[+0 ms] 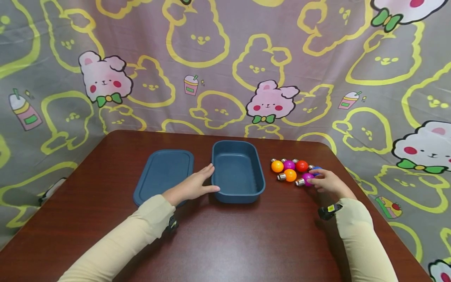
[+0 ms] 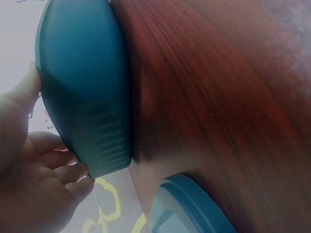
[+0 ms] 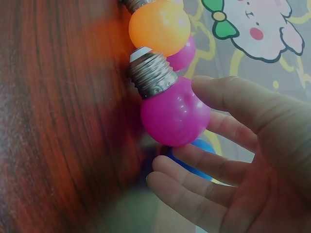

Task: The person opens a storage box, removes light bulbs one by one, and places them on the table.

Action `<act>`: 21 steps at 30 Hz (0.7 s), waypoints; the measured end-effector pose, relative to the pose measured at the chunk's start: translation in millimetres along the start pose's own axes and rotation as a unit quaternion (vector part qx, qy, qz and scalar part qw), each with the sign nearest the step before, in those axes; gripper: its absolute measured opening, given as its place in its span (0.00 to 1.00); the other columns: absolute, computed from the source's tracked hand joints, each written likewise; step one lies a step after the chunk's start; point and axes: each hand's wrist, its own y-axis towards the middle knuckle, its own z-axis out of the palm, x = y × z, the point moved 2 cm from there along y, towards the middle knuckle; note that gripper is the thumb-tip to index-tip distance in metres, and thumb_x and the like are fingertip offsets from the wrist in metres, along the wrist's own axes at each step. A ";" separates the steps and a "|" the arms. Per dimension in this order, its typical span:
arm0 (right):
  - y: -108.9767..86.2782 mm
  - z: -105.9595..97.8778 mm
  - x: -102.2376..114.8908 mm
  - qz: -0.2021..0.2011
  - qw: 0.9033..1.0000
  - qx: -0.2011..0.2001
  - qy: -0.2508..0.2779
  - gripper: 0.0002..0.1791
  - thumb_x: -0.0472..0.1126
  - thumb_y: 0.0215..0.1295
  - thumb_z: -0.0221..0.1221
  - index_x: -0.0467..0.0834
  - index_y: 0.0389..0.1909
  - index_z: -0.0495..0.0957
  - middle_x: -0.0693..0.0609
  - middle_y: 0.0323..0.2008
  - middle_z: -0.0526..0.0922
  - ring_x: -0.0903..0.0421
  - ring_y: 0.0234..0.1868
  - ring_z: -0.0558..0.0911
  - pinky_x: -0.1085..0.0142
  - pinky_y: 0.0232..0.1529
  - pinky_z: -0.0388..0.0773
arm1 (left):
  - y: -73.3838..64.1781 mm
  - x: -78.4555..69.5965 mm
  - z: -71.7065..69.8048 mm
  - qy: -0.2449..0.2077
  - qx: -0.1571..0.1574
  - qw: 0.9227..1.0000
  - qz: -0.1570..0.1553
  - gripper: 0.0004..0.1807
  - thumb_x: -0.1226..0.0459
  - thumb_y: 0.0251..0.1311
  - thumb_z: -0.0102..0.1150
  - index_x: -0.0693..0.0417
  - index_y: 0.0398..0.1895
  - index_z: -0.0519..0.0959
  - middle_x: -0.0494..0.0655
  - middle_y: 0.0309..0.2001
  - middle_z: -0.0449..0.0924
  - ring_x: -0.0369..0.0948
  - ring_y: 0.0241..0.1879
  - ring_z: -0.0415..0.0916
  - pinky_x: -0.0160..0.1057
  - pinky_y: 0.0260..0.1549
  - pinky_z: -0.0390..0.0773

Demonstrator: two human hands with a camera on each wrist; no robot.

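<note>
A deep blue rectangular container (image 1: 237, 199) stands uncovered on the table. My left hand (image 1: 192, 185) rests against its left side, thumb and fingers extended along the rim. Over on the right, my right hand (image 1: 330, 184) has its thumb and fingers around the round end of a purple light bulb (image 3: 175, 114), whose metal screw base points away from the palm. A blue bulb (image 3: 198, 158) lies behind those fingers, partly hidden by them. Close by are an orange bulb (image 1: 290, 175), another orange bulb (image 1: 277, 166), a second purple bulb (image 1: 289, 165) and a red bulb (image 1: 301, 166).
Left of the container a flat blue lid (image 1: 165, 168) lies on the brown wooden table (image 1: 243, 243), partly behind the left hand. A patterned curtain (image 1: 218, 78) hangs behind the table and along its sides.
</note>
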 end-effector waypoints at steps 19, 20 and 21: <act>3.3 0.1 -0.6 -0.005 1.000 -0.004 0.014 0.31 0.41 0.63 0.58 0.26 0.59 0.60 0.26 0.48 0.69 0.40 0.39 0.78 0.52 0.41 0.77 | -1.2 -0.8 0.6 -0.002 -0.002 1.000 0.001 0.44 0.48 0.60 0.55 0.58 0.71 0.47 0.53 0.72 0.39 0.48 0.69 0.39 0.52 0.62 0.50; 3.7 0.0 -0.8 -0.005 1.000 -0.005 0.014 0.31 0.40 0.63 0.58 0.26 0.59 0.60 0.26 0.48 0.69 0.40 0.39 0.78 0.52 0.41 0.77 | -1.2 -0.9 0.6 -0.001 -0.002 1.000 0.002 0.44 0.48 0.60 0.55 0.58 0.71 0.47 0.54 0.72 0.39 0.48 0.69 0.39 0.52 0.62 0.50; 4.0 -0.2 -1.0 -0.005 1.000 -0.007 0.011 0.30 0.40 0.63 0.58 0.26 0.59 0.60 0.26 0.48 0.69 0.40 0.39 0.78 0.52 0.40 0.77 | -1.2 -0.9 0.6 -0.001 -0.002 1.000 0.002 0.44 0.48 0.60 0.55 0.58 0.71 0.47 0.54 0.72 0.39 0.48 0.69 0.39 0.52 0.62 0.50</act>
